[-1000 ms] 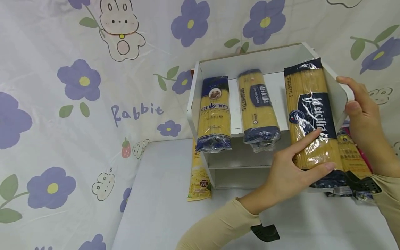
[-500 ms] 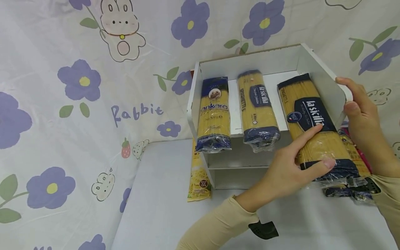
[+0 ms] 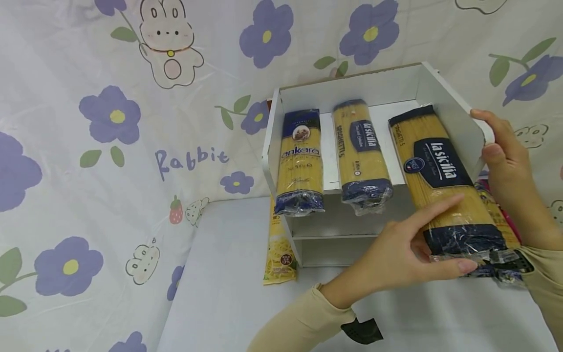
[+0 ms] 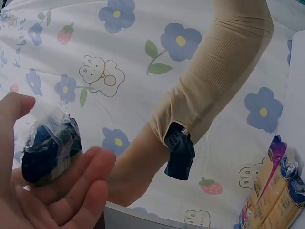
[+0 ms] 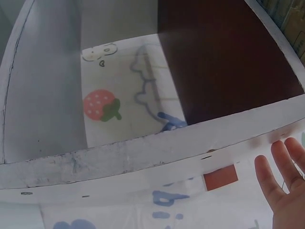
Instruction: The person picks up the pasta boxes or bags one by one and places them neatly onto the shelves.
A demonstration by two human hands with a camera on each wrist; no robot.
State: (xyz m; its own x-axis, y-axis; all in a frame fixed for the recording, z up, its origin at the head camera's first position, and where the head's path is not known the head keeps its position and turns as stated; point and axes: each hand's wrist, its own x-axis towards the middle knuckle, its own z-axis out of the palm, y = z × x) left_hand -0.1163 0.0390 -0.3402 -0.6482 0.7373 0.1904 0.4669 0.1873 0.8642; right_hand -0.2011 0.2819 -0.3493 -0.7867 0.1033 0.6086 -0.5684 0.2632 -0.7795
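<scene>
A spaghetti pack [image 3: 444, 171] with a dark blue "la sicilia" label lies at a slant on the top tier of a white shelf unit [image 3: 396, 80], against its right side. My left hand [image 3: 396, 254] is at the pack's near end, index finger straight over the film and thumb apart below. In the left wrist view, loosely bent fingers [image 4: 71, 191] sit under the pack's crinkled end [image 4: 52, 148]. My right hand [image 3: 512, 166] holds the front edge of the unit's right side panel; in the right wrist view its fingers [image 5: 281, 167] lie along the panel's outside.
An "ankara" spaghetti pack [image 3: 300, 161] and a smaller "la sicilia" pack [image 3: 362, 151] lie on the same tier. A yellow noodle bag [image 3: 280, 249] stands left of the unit. More packs [image 4: 271, 195] stand at its right. Two lower compartments [image 3: 336, 220] face forward.
The pack came down onto the tier, its far end lowering and its near end shifting right. My left thumb and fingers then loosened and drew back slightly. The right hand stayed on the panel.
</scene>
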